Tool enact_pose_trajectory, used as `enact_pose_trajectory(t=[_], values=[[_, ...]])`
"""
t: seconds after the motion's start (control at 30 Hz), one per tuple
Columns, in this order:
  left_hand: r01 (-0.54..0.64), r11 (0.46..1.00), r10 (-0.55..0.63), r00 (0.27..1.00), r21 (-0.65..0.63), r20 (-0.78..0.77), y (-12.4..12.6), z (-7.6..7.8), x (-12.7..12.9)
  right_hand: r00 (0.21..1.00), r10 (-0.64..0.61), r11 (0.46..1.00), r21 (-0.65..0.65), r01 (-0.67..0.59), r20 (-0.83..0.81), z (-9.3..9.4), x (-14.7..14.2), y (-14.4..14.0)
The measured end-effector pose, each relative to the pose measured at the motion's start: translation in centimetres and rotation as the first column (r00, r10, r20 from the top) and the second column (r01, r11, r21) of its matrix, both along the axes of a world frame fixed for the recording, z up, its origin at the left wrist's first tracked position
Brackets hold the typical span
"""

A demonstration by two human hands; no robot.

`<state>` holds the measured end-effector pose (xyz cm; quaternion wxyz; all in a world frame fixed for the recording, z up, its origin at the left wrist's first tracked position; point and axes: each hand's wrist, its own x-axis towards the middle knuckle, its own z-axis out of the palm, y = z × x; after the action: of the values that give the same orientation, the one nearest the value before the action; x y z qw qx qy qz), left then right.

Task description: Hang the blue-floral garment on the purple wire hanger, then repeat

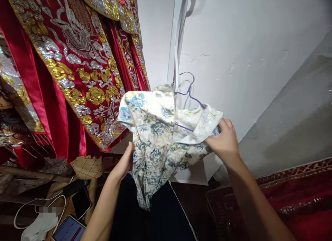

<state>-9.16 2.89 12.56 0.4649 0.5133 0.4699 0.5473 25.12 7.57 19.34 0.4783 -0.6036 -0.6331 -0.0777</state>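
A white floral garment [155, 147] with blue, green and yellow print is held up in front of me, gathered to a point at its lower end. Inside its neckline sits a purple hanger [190, 92], its hook free above the fabric near the wall. My right hand [225, 139] is closed on the garment's right shoulder, thumb in front. At the left edge, my left hand [124, 164] grips the cloth, with most of its fingers hidden behind it.
Red embroidered garments [98, 78] with gold and silver trim hang at left. A white cable cover [176, 43] runs down the wall [246, 36]. Two phones [81, 201], cables and a woven bag [86, 166] lie lower left. A dark basket [218, 206] and red fabric [306, 203] are lower right.
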Motion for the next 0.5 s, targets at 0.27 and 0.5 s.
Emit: enact_pose_trajectory(t=[0.27,0.5], values=[[-0.064,0.989,0.090,0.976,-0.134,0.198,-2.8,-4.9,4.8,0.908,0.416,0.909,0.069,-0.412,-0.054,-0.5,-3.4,-4.1],[0.070,0.956,0.051,0.917,-0.285,0.397,-6.3,-7.5,7.6,0.529,0.644,0.708,0.167,-0.686,-0.553,-5.8,-9.5,-9.1]])
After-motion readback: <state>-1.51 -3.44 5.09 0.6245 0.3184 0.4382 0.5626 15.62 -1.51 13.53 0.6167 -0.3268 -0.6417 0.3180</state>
